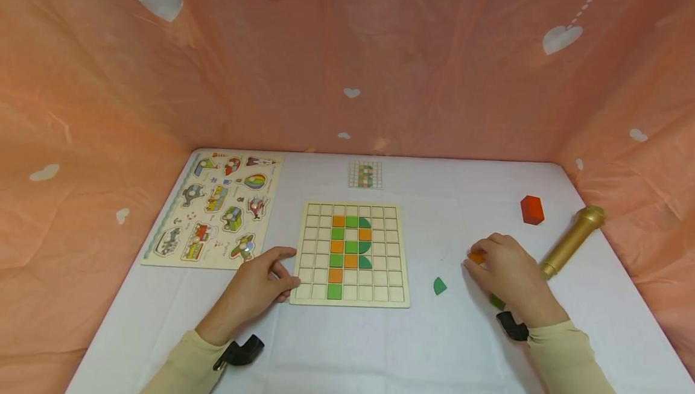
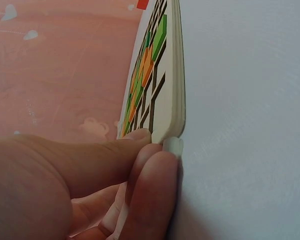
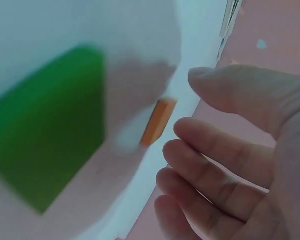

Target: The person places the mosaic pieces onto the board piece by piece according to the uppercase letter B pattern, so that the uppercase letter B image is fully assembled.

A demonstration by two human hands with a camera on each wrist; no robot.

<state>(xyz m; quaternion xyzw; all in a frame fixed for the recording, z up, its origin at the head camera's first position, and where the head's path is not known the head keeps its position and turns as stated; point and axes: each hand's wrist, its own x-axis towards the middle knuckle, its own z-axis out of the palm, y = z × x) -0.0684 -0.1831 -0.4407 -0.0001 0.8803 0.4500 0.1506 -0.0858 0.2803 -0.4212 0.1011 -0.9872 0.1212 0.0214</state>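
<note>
A wooden grid board (image 1: 320, 312) lies flat, with green and orange squares and dark green quarter-round pieces set in its cells. My left hand (image 1: 260, 282) grips the board's left edge; in the left wrist view its thumb (image 2: 105, 155) lies over the rim near a corner. To the right, my right hand (image 1: 510, 273) is beside an orange block (image 3: 159, 122), thumb and fingers parted around it. A green block (image 3: 55, 125), blurred up close, sits under that wrist. A loose green quarter-round piece (image 1: 440, 286) lies between the board and my right hand.
A small pattern card (image 1: 365, 175) lies behind the board. At the back left is a picture puzzle board (image 1: 217, 213) with vehicles. On the right are a red block (image 1: 532, 210) and a gold cylindrical stick (image 1: 572, 242). Orange cloth (image 1: 434, 80) borders the table.
</note>
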